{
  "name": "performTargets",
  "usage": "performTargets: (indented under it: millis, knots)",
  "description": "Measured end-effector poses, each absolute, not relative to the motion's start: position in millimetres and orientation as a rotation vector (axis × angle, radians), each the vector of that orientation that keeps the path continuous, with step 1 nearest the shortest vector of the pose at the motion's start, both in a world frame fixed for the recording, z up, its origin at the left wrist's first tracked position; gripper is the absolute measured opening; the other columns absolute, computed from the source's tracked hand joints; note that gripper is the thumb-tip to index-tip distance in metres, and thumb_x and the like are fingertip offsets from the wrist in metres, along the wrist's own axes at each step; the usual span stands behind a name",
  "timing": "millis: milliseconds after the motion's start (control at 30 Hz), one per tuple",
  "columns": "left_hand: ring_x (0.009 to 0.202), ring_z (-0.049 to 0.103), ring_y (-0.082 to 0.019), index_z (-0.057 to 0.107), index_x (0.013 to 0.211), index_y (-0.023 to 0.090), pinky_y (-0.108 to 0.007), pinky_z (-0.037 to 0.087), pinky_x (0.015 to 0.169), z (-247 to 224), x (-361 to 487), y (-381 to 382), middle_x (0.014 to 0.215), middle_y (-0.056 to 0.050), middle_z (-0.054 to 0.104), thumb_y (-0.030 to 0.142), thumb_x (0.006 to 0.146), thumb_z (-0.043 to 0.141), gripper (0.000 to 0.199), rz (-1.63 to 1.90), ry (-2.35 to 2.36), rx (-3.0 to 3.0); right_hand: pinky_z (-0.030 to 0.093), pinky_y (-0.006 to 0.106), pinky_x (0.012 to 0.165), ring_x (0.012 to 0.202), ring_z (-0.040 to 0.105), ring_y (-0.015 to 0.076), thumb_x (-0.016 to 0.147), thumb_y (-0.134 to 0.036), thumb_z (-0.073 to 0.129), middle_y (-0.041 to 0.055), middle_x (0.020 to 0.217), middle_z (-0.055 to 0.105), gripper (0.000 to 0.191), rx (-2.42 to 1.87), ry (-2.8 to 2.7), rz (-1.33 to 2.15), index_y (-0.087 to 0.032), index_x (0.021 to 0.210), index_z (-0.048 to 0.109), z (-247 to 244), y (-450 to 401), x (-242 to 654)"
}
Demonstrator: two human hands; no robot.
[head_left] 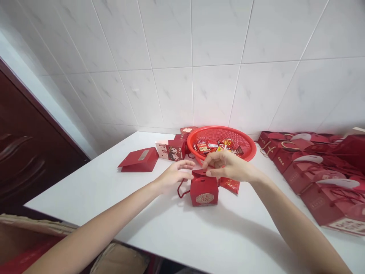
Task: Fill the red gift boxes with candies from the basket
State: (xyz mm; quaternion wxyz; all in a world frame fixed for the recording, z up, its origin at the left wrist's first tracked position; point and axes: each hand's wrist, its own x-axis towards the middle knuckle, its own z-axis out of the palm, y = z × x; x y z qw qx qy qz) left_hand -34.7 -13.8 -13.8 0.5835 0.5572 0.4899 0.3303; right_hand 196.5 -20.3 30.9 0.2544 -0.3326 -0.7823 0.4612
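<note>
A small red gift box (pixel 204 192) with a pale round emblem on its front stands upright on the white table. Its top flap (pixel 199 173) is raised and not flat. My left hand (pixel 176 176) is at the box's upper left, fingers stretched out and thumb apart, holding nothing. Over the upper right of the box, my right hand (pixel 225 165) has curved fingers apart from the thumb; the thumb tip is at the flap, and I cannot tell whether it presses on it. A dark red cord (pixel 182 192) loops out at the box's left side. Behind the right hand lies a red packet (pixel 230 185).
A red plastic basket (pixel 248 146) of wrapped sweets stands by the tiled wall. Left of it are a printed card box (pixel 173 150) and a folded red box (pixel 139 160). Rows of red gift boxes (pixel 310 182) line the right side. Cardboard (pixel 119 260) sits below the table's front edge.
</note>
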Motion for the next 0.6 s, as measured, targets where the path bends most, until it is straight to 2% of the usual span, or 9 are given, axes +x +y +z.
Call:
performTargets:
  millis: [133, 300, 367, 500, 600]
  knots:
    - [0.094, 0.064, -0.017, 0.067, 0.097, 0.019, -0.030, 0.051, 0.079, 8, -41, -12, 0.109, -0.008, 0.068, 0.014, 0.065, 0.074, 0.033, 0.886, 1.062, 1.187, 0.044, 0.026, 0.064, 0.070, 0.056, 0.0123, 0.078, -0.029, 0.068, 0.0016, 0.079, 0.064, 0.016, -0.952, -2.043, 1.124, -0.014, 0.085, 0.067, 36, -26, 197]
    - [0.112, 0.062, -0.024, 0.067, 0.105, 0.020, -0.040, 0.049, 0.098, 50, -34, -32, 0.117, -0.010, 0.067, 0.032, 0.079, 0.069, 0.029, 0.795, 0.770, 1.269, 0.039, 0.025, 0.060, 0.065, 0.050, 0.0111, 0.081, -0.030, 0.064, -0.0003, 0.072, 0.059, 0.016, -1.079, -2.061, 0.918, -0.014, 0.080, 0.067, 50, -47, 193]
    - [0.114, 0.061, -0.026, 0.066, 0.108, 0.020, -0.043, 0.050, 0.098, 65, -22, -42, 0.119, -0.010, 0.067, 0.039, 0.084, 0.063, 0.031, 0.746, 0.675, 1.320, 0.036, 0.025, 0.057, 0.061, 0.047, 0.0102, 0.082, -0.033, 0.063, -0.0015, 0.067, 0.056, 0.020, -1.115, -2.095, 0.825, -0.015, 0.074, 0.064, 52, -54, 190]
    - [0.113, 0.060, -0.028, 0.065, 0.107, 0.019, -0.040, 0.051, 0.087, 86, 11, -55, 0.115, -0.009, 0.066, 0.038, 0.088, 0.055, 0.029, 0.787, 0.621, 1.438, 0.026, 0.026, 0.050, 0.052, 0.037, 0.0084, 0.083, -0.044, 0.063, -0.0043, 0.054, 0.044, 0.039, -1.250, -2.077, 0.590, -0.018, 0.058, 0.049, 55, -65, 185]
    - [0.106, 0.061, -0.027, 0.064, 0.104, 0.017, -0.036, 0.050, 0.081, 94, 29, -57, 0.107, -0.009, 0.066, 0.040, 0.086, 0.060, 0.030, 0.766, 0.570, 1.541, 0.027, 0.026, 0.050, 0.052, 0.042, 0.0095, 0.082, -0.039, 0.063, -0.0027, 0.057, 0.049, 0.036, -1.361, -1.966, 0.453, -0.019, 0.057, 0.046, 58, -74, 184]
